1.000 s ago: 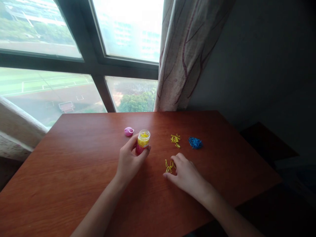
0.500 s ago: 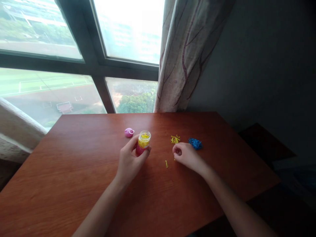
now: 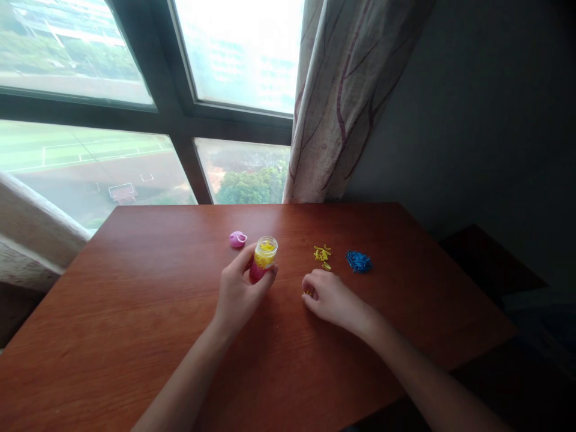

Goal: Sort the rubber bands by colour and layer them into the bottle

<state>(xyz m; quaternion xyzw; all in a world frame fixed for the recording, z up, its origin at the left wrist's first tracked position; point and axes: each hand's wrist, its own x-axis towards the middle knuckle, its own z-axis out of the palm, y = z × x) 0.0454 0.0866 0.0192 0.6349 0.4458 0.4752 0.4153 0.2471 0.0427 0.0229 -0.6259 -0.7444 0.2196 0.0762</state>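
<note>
My left hand (image 3: 238,293) grips a small clear jar (image 3: 263,259), open at the top, with yellow bits above pink ones inside. It stands tilted on the red-brown table (image 3: 135,312). My right hand (image 3: 330,295) rests on the table just right of the jar, fingers curled in a pinch over small yellow rubber bands (image 3: 308,293) that barely show at its fingertips. A loose cluster of yellow bands (image 3: 321,254) lies beyond the right hand. A heap of blue bands (image 3: 358,261) sits to the right of that.
The jar's pink lid (image 3: 237,239) lies upside down behind the jar. A window (image 3: 180,90) and a patterned curtain (image 3: 342,102) rise past the table's far edge. A dark wall stands on the right, and the table's right edge drops to dark floor.
My right hand gathered yellow bands, lifted toward the far cluster, then came back down to the single band left on the table. The left hand and jar stayed put.
</note>
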